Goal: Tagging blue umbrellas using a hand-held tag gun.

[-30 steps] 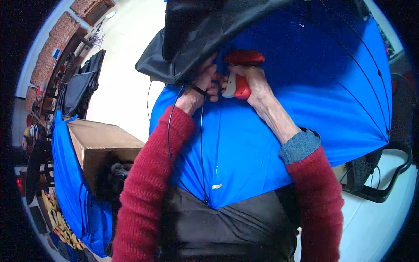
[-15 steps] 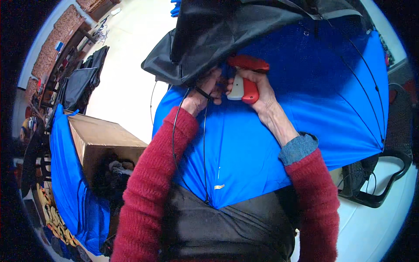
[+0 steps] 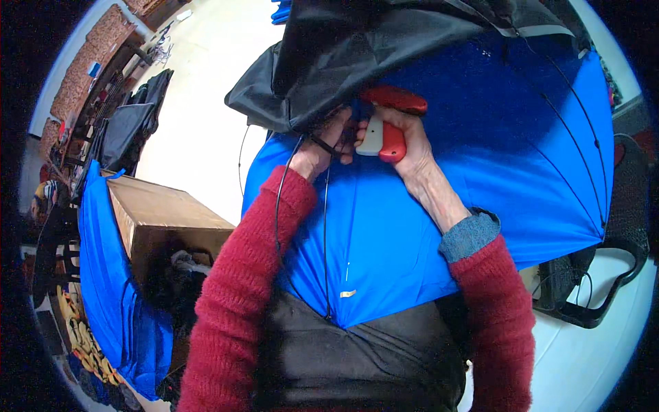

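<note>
An opened umbrella lies across my lap, with a blue canopy (image 3: 391, 226), thin dark ribs and a black fabric layer (image 3: 343, 62) folded over its far side. My right hand (image 3: 412, 141) is closed round a red and white trigger-handled hand tool (image 3: 381, 141), whose red body points left toward my other hand. My left hand (image 3: 326, 144) is closed on the umbrella near its middle, just left of the tool. A dark rib crosses this hand, and the black fabric partly hides its fingers.
To the left stands an open cardboard box (image 3: 168, 202) with dark items inside and blue fabric (image 3: 113, 275) draped by it. Folded black fabric (image 3: 130, 127) lies beyond. A black chair (image 3: 590, 288) is at the right. A person (image 3: 44, 196) shows at the far left.
The umbrella and my left forearm have shifted very slightly to the right. Both hands keep their hold, and the tool stays nearly in place.
</note>
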Demonstrator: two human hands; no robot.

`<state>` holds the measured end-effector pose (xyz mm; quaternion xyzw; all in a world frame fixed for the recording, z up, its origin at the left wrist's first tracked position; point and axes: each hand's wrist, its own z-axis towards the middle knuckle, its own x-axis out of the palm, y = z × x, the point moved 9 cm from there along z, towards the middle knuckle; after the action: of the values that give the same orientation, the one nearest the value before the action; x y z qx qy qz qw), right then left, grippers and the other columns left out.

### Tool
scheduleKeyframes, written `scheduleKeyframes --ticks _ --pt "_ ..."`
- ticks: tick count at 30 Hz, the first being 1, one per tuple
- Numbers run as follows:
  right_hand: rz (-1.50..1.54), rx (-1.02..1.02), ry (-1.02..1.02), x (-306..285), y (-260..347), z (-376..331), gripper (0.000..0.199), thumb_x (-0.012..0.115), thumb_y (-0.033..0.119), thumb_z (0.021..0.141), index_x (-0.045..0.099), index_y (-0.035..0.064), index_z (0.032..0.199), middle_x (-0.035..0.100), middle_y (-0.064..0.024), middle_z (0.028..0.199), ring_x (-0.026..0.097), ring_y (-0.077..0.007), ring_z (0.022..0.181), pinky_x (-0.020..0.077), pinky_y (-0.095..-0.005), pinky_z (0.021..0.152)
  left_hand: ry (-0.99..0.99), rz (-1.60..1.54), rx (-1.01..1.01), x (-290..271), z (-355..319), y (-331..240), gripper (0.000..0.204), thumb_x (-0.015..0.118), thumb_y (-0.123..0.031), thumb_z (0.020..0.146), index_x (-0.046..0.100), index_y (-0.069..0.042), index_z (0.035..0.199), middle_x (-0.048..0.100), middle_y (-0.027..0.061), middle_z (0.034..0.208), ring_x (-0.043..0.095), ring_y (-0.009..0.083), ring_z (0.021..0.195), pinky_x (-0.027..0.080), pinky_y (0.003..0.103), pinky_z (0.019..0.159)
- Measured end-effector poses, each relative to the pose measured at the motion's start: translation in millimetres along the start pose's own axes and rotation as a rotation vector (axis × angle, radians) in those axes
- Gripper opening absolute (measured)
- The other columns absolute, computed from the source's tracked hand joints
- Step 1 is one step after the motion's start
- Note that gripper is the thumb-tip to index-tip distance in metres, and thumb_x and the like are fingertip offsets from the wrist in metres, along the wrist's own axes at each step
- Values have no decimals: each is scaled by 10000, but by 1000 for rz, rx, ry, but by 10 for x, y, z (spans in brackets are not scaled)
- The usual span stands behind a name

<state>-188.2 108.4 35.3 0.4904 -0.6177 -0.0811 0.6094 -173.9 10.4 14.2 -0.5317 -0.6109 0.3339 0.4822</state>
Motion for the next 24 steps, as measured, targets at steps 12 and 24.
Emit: scheduleKeyframes --ticks 12,24 --pt "17 -39 51 60 24 103 277 522 144 815 489 9 1055 606 -162 792 626 -277 657 545 -392 585 -47 -9 50 -7 -66 -62 353 405 -451 890 534 -128 833 494 -29 645 394 72 456 334 217 388" --pt "-314 -102 -37 56 276 85 153 538 144 795 524 16 876 566 -82 635 542 -169 475 441 -269 412 -42 59 119 38 -32 -205 408 397 -494 878 492 -117 755 425 -2 560 352 95 415 323 238 362"
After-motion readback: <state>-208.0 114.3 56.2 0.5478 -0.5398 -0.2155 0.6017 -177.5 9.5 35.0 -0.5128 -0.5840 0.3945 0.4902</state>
